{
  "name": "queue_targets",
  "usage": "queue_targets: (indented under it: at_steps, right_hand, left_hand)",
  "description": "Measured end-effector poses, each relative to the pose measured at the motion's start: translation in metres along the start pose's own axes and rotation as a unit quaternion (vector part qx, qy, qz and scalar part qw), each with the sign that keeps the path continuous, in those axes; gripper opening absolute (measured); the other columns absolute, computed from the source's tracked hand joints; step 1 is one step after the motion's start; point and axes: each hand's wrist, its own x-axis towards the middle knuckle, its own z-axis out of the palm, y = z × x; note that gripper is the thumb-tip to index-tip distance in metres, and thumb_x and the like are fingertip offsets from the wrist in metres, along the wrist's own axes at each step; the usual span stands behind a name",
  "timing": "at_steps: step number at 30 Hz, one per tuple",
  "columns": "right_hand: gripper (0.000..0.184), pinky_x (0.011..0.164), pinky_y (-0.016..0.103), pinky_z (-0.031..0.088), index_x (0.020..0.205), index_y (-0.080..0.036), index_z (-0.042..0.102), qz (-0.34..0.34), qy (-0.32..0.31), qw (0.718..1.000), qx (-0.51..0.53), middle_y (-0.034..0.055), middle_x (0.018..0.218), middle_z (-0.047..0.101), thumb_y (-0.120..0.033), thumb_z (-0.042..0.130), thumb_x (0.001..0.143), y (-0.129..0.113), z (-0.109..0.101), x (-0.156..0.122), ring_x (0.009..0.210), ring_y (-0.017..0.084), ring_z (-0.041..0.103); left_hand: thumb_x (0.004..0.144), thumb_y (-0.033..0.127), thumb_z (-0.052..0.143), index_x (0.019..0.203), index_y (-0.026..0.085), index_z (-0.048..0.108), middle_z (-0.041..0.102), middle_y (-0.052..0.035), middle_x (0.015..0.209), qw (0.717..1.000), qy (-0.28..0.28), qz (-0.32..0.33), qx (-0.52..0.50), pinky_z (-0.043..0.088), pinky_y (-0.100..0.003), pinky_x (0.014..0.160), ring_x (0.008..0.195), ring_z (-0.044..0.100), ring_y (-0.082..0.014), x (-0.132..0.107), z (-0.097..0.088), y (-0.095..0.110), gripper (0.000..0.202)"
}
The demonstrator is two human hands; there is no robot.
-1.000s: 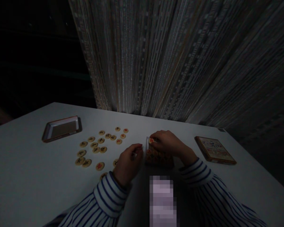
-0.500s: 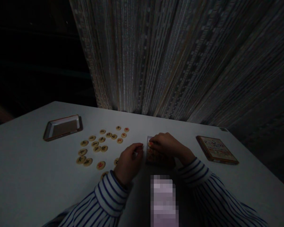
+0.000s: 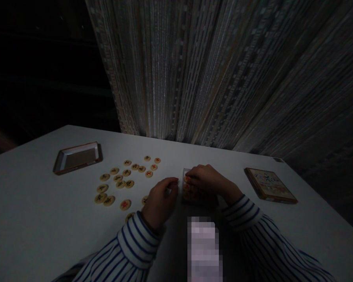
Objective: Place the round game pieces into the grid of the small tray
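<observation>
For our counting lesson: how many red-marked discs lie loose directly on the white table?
4: far disc, second disc just nearer, third disc nearer still, and front disc left of the left hand, which may hide more.

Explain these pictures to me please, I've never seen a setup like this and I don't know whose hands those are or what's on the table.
There is no machine here, just a person's two bare hands in striped sleeves. Everything is seen through one camera worn on that person's head, looking forward and down.

On the white table lie loose round pieces, mostly with dark marks, a few with red. Behind them, to the left, is a shallow tray; at the right is a flat decorated case.

The right hand is over an open box of pieces, its fingers touching a red-marked piece. The left hand is beside the box, fingers curled; the dim light hides whether it holds anything.
</observation>
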Motion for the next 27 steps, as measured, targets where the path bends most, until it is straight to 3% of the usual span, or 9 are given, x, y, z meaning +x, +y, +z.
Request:
queue_targets:
  at_steps: [13,27]
  right_hand:
    - [0.025,0.069,0.029,0.035,0.098,-0.022,0.064,-0.002,-0.008,1.000,-0.028,0.0064,0.098,0.067,-0.022,0.044,0.084,0.0004,-0.0002,0.0009,0.092,0.021,0.058]
    - [0.024,0.070,0.030,0.035,0.096,-0.023,0.065,-0.005,0.003,0.999,-0.031,0.0063,0.097,0.067,-0.022,0.045,0.083,-0.0011,0.0001,0.0006,0.092,0.022,0.058]
  left_hand:
    - [0.079,0.024,0.046,0.095,0.015,0.062,0.069,-0.0088,0.094,1.000,-0.006,-0.009,0.004,0.050,-0.032,0.079,0.086,0.063,-0.0185,0.0004,-0.0018,0.0027,0.025]
    - [0.079,0.024,0.047,0.094,0.016,0.063,0.069,-0.0084,0.095,1.000,0.000,-0.004,0.007,0.049,-0.032,0.080,0.087,0.063,-0.0183,0.0000,-0.0005,0.0009,0.024]
